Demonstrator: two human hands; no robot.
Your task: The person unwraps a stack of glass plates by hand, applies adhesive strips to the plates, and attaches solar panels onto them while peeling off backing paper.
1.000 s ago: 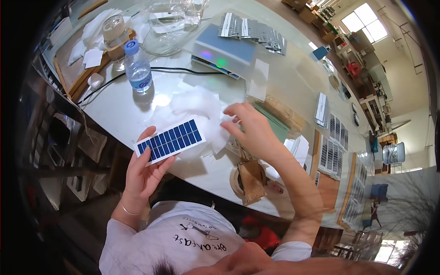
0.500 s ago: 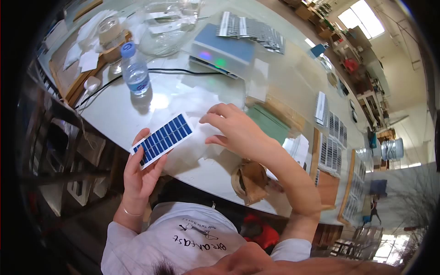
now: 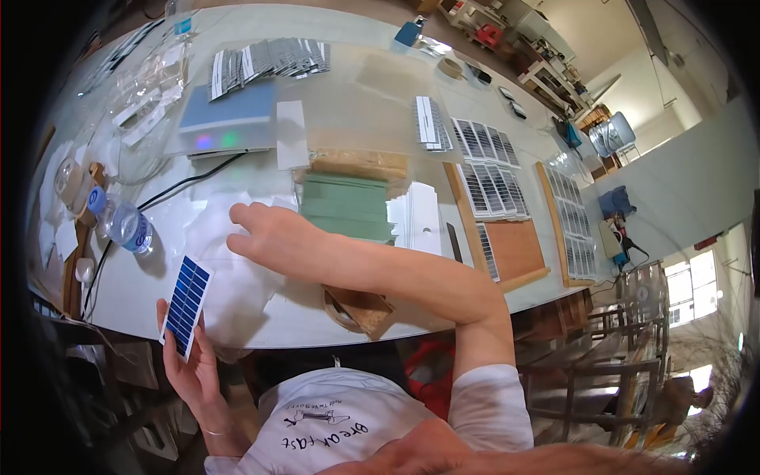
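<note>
Our left hand (image 3: 192,377) has the solar panel (image 3: 187,305) by its edges, lower left. Our right hand (image 3: 273,240) hangs center-left, fingers parted, some room off the panel.

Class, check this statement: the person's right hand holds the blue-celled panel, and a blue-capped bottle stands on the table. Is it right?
Not quite. The head view shows the left hand holding the blue-celled panel, not the right hand; the blue-capped bottle does stand on the table.

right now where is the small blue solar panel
In the head view, the solar panel is toward the lower left, held in the left hand, below and right of the blue-capped bottle.
</note>
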